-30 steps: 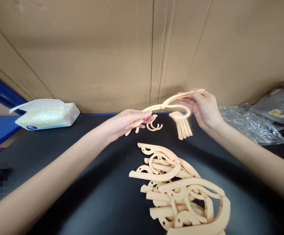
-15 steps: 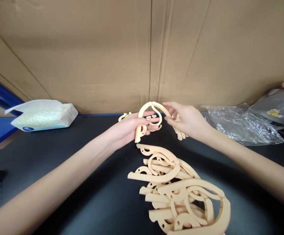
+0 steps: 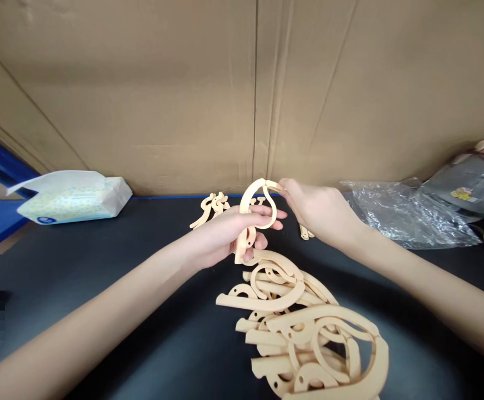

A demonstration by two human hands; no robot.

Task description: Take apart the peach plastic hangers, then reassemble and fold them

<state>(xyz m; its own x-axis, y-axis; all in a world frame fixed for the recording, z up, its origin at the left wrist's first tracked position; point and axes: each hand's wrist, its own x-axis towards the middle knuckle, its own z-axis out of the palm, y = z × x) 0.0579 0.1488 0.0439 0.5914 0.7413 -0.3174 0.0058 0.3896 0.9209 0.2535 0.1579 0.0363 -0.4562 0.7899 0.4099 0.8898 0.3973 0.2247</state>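
Between my hands is a beige folding clothes hanger (image 3: 249, 196), held up with its curved hook hanging inside the bend. My left hand (image 3: 229, 228) grips one arm of it between thumb and fingers. The fingers of my right hand (image 3: 319, 208) close on the other arm, most of which is hidden behind them. Below my hands, a pile of similar folded hangers (image 3: 329, 361) lies on the black table. Small S-shaped beige pieces (image 3: 205, 208) rest just beyond my left wrist, and further beige pieces (image 3: 305, 232) show partly under my right hand.
A tissue pack (image 3: 73, 197) lies at the back left. Clear plastic wrap (image 3: 404, 216) and a grey transparent bag (image 3: 458, 186) sit at the right. A cardboard wall (image 3: 162, 100) stands behind the black table (image 3: 150, 339), with a blue frame (image 3: 0, 222) at the left.
The hanger has come slightly lower and nearer, with my left hand. My right hand has turned and closed on its right arm. More of the small S-shaped pieces are uncovered.
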